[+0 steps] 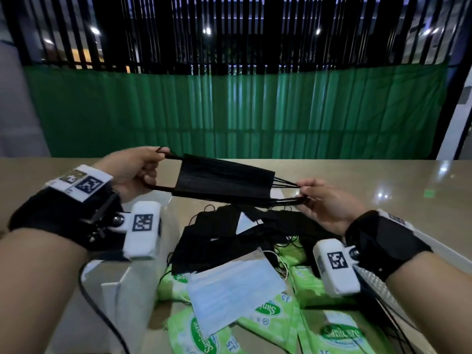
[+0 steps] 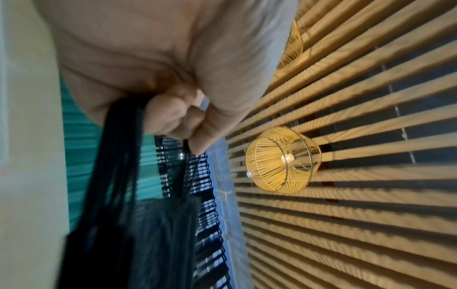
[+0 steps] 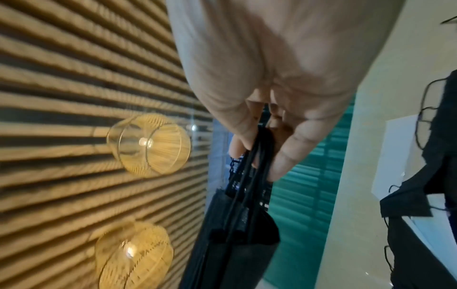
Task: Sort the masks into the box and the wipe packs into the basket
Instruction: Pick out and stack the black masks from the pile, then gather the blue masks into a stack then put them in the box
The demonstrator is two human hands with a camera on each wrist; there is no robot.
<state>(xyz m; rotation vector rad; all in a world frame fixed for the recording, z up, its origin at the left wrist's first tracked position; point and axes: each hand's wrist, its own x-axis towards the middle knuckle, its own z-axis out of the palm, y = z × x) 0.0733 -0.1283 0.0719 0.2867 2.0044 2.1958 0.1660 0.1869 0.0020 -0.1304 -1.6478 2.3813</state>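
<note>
A stack of black masks [image 1: 224, 180] hangs stretched in the air between both hands, above the table. My left hand [image 1: 143, 169] pinches the ear loops [image 2: 118, 140] at its left end. My right hand [image 1: 316, 200] pinches the ear loops [image 3: 257, 156] at its right end. Below lies a heap of loose black masks [image 1: 229, 236], with one light blue mask [image 1: 235, 284] on top of green wipe packs [image 1: 337, 335]. A white box [image 1: 132, 284] stands at the lower left. At the lower right, part of a white mesh basket [image 1: 378, 290] shows under my right wrist.
The beige table [image 1: 383, 180] runs back to a green screen [image 1: 229, 111] with dark bars above it. A black cable [image 1: 102, 315] trails from my left wrist over the box. The wrist views show a slatted ceiling with round lamps [image 2: 281, 160].
</note>
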